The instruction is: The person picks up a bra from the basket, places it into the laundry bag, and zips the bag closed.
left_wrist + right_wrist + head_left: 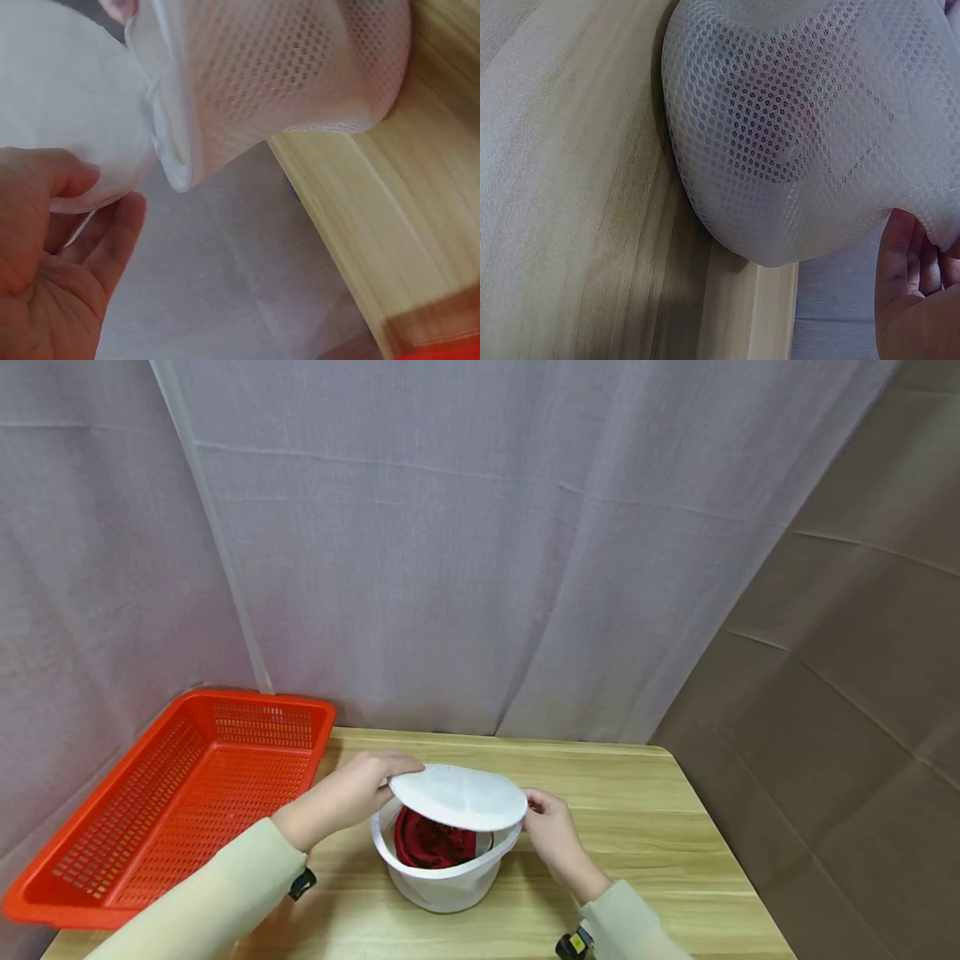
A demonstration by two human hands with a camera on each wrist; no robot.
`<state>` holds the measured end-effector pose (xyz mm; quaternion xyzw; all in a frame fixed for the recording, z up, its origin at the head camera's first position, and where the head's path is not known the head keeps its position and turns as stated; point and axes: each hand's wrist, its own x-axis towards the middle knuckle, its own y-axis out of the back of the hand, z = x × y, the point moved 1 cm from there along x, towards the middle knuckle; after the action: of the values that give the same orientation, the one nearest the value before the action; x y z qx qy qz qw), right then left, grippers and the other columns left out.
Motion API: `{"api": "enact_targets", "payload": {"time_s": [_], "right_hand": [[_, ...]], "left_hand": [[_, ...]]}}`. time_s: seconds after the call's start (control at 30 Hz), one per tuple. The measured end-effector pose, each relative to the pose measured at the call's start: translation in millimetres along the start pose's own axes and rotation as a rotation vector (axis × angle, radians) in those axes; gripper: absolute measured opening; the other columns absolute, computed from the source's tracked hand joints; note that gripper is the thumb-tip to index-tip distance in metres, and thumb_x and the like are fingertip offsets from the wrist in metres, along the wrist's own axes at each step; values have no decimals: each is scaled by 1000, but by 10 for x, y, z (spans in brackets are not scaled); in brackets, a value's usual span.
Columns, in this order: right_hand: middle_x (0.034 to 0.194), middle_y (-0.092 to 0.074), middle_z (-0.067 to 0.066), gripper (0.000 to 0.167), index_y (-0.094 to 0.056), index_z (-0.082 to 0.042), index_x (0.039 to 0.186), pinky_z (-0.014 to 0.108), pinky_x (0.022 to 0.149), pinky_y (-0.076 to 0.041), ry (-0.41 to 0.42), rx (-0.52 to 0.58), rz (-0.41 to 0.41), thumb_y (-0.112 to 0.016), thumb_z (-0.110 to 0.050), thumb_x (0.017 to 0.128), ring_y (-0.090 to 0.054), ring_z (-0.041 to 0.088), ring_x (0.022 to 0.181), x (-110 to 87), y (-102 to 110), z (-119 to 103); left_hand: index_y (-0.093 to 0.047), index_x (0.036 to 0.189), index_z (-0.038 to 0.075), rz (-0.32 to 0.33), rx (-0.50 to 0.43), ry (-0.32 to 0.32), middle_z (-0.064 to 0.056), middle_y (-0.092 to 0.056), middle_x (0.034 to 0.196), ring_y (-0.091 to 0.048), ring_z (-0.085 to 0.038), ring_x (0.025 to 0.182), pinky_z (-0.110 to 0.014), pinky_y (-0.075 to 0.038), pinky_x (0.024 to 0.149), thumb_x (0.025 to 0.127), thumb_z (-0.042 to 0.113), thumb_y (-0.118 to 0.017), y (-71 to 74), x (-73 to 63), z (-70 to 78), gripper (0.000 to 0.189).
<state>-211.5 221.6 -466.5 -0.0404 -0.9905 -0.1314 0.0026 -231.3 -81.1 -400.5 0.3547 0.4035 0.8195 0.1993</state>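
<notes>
A white mesh laundry bag (444, 890), round with a stiff rim, stands upright on the wooden table. Dark red fabric (431, 843) lies bunched inside it. Its round white lid (461, 793) is tilted up over the opening, raised towards the left. My left hand (360, 792) pinches the lid's left edge between thumb and fingers, as the left wrist view shows with the lid (75, 97) close up. On the other side, my right hand (553, 835) grips the bag's rim; in the right wrist view its fingers (904, 255) bunch the mesh. The lid hides part of the fabric.
A red-orange plastic basket (318, 735) with perforated sides stands on the left, close beside my left forearm. The wooden table (622, 827) extends to the right of the bag. Grey cloth (450, 568) hangs behind the table, and brownish cloth (840, 710) hangs at the right.
</notes>
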Motion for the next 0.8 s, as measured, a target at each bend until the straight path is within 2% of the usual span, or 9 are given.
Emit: {"api": "enact_targets", "payload": {"time_s": [0.07, 0.17, 0.3, 0.43, 0.63, 0.8], "right_hand": [[93, -67, 8, 17, -69, 2, 106, 26, 68, -53, 0, 17, 0, -62, -6, 93, -59, 16, 82, -3, 5, -1], [95, -67, 9, 17, -70, 2, 106, 27, 68, -54, -5, 45, -10, -63, -8, 93, -60, 17, 83, -7, 4, -2], [95, -67, 9, 17, -70, 2, 105, 27, 69, -54, -3, 71, -14, -65, -10, 93, -61, 17, 83, -14, 3, -7], [95, -68, 8, 17, -71, 1, 102, 26, 68, -53, -2, 49, -7, -65, -12, 93, -60, 16, 82, -27, 6, -47], [95, -67, 8, 16, -72, -3, 100, 26, 66, -53, 6, 18, 1, -66, -15, 93, -59, 17, 81, 8, 4, 17], [95, -67, 8, 14, -72, -4, 99, 26, 67, -53, 3, 22, 2, -65, -13, 93, -59, 18, 82, 0, 2, 13]], "left_hand": [[-69, 117, 7, -28, 36, -37, -6, -66, 117, -61, -23, 110, -38, -48, 94, 86, -3, -68, -11, -9, 19, 33], [-69, 117, 6, -46, 60, -57, -8, -66, 117, -61, -24, 109, -38, -48, 93, 84, -7, -67, -20, -26, 28, 35], [-69, 118, 7, -71, 67, -49, -9, -64, 119, -60, -25, 111, -39, -47, 95, 83, -9, -67, -11, -56, 19, 39], [-67, 121, 8, -102, 80, -25, -11, -63, 123, -58, -25, 115, -40, -46, 97, 83, -9, -66, 0, -92, 10, 41], [-66, 122, 9, -116, 76, -19, -9, -62, 126, -56, -22, 118, -37, -44, 99, 87, -6, -64, 8, -127, 3, 39], [-64, 124, 6, -122, 66, -17, -8, -61, 127, -55, -22, 119, -38, -42, 101, 85, -9, -64, 17, -151, -25, 43]]}}
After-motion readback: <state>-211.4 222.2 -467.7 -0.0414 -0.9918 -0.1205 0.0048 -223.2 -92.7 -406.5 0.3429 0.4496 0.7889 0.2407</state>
